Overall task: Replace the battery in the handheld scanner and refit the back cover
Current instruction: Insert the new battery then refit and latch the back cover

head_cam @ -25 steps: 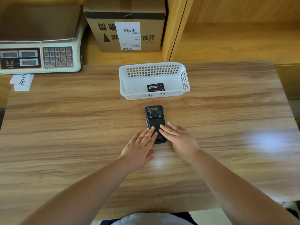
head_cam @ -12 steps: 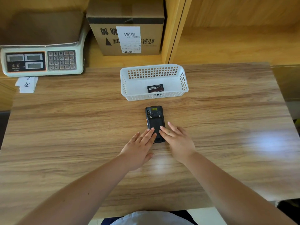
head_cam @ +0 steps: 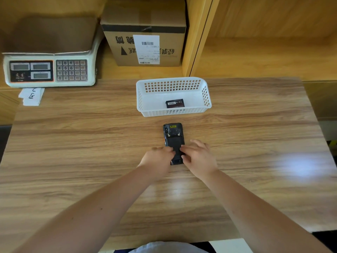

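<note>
Setting: wooden desk [head_cam: 91,152] against shelving, with a weighing scale [head_cam: 49,70] and a cardboard box [head_cam: 144,46] at the back.
Scanner: the handheld scanner [head_cam: 173,137] lies face down at mid-desk, its back cover uppermost and apparently in place.
Battery: a battery [head_cam: 175,103] lies flat in the white basket [head_cam: 173,112] just beyond the scanner.
Left hand: left hand [head_cam: 156,159] has its fingers curled onto the scanner's lower left edge, touching but not lifting it.
Right hand: right hand [head_cam: 198,157] is bent likewise on the lower right edge; whether either hand has a firm hold I cannot tell.
Step in hand: probably getting purchase to open the back cover.
Doing it well: steady the body with one hand, find the latch or seam with the other hand's fingertips, and ease the cover off evenly rather than prising one corner.
</note>
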`<state>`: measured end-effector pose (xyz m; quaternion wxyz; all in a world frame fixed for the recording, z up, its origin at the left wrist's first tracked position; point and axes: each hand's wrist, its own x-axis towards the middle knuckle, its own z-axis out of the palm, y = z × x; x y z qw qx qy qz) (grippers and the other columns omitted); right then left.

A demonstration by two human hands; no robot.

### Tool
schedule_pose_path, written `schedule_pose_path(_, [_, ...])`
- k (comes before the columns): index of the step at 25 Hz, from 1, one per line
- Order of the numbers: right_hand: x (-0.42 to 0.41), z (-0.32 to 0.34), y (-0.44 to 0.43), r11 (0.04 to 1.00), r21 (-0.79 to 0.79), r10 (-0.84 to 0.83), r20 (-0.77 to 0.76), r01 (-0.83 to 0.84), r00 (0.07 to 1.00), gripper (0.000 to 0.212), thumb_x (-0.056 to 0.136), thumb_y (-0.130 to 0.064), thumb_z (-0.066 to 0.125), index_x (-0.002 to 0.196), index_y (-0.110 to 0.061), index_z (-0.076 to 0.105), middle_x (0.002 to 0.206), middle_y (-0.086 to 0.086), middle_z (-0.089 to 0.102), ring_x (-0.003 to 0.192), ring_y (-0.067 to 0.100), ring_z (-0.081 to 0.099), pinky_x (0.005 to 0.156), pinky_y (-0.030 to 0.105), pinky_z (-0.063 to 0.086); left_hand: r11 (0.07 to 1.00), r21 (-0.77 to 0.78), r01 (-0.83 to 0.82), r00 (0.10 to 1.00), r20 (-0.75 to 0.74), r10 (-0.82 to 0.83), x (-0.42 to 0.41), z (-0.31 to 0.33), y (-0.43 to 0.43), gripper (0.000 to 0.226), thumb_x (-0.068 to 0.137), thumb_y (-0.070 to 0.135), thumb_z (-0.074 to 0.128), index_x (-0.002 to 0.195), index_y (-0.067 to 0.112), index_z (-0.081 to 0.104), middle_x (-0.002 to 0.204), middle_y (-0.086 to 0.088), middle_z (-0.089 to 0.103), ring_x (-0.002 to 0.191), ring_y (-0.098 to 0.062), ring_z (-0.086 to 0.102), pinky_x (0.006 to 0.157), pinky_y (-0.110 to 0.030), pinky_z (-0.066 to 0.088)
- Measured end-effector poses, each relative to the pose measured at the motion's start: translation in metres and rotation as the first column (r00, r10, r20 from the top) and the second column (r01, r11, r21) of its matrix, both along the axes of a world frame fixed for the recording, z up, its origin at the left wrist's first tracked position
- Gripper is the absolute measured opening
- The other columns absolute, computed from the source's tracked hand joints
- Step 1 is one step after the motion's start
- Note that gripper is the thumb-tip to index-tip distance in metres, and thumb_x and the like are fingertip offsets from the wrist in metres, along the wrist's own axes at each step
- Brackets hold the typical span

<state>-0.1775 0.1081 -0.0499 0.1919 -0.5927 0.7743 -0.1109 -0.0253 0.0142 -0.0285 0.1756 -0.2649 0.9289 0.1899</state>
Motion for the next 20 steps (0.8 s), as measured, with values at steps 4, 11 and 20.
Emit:
schedule_pose_path(4, [-0.007,-0.005,-0.026,0.975,-0.040,-0.208,0.188,0.219,0.960,0.018,0.081,-0.018,0.070,0.099,-0.016,0.074,0.103,-0.001,0.072,0.108,0.025,0.057,0.092,0.039,0.045,0.887,0.232,-0.400,0.885,-0.157,0.439,-0.020,-0.007,-0.017,0.035,0.094,0.015,0.046,0.123,0.023,0.064,0.115,0.000,0.063,0.099,-0.024,0.061,0.078,-0.038,0.054])
schedule_pose_path(11, [-0.017,-0.018,-0.054,0.911,0.058,-0.401,0.360,0.409,0.842,0.015,0.075,-0.029,0.076,0.077,-0.020,0.065,0.082,-0.005,0.065,0.083,0.016,0.058,0.069,0.034,0.048,0.489,0.519,-0.701,0.469,-0.181,0.865,-0.030,-0.027,-0.036,0.020,0.083,0.019,0.074,0.099,0.020,0.062,0.078,0.004,0.059,0.071,-0.010,0.055,0.060,-0.021,0.040])
schedule_pose_path(20, [-0.034,-0.023,-0.064,0.983,0.021,-0.175,0.362,0.180,0.916,0.025,0.074,-0.019,0.077,0.091,-0.018,0.058,0.077,-0.002,0.055,0.073,0.014,0.048,0.063,0.026,0.037,0.701,0.392,-0.596,0.694,-0.189,0.695,-0.026,-0.041,-0.051,0.026,0.084,0.027,0.071,0.098,0.035,0.050,0.088,0.001,0.056,0.084,-0.016,0.052,0.066,-0.031,0.044])
